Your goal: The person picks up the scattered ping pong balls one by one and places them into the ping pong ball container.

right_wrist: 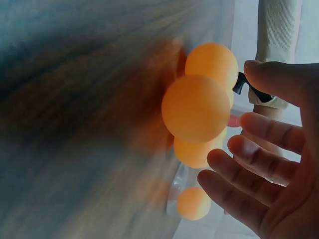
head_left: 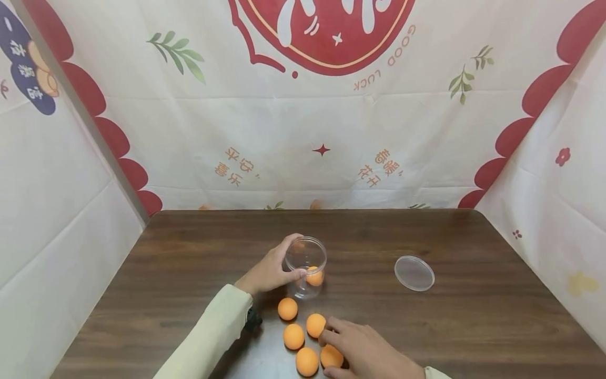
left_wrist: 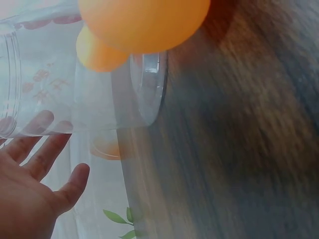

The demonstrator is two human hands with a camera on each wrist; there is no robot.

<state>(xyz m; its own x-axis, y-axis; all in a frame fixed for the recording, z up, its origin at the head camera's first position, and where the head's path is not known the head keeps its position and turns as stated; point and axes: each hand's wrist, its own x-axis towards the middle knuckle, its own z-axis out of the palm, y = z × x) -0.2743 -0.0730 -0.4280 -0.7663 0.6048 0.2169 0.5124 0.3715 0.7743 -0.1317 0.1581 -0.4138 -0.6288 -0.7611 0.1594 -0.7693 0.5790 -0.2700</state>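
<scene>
My left hand (head_left: 272, 271) grips a clear plastic jar (head_left: 305, 290) near its open mouth, thumb on the near side and fingers behind. Inside the upright jar lies one orange ball (head_left: 314, 277), the size of a table tennis ball. Several more such balls, among them one nearest the jar (head_left: 288, 309), are on the table in front of it. Above them is my right hand (head_left: 364, 347), its fingers spread over the rightmost ball (head_left: 332, 356). In the right wrist view a gap shows between those fingers and the closest ball (right_wrist: 196, 108).
A round clear lid (head_left: 414, 273) lies flat on the dark wooden table (head_left: 473, 316), right of the jar. A printed white cloth (head_left: 303, 121) hangs behind the table's far edge, with more cloth at both sides. Something black (head_left: 253, 319) is at the left wrist.
</scene>
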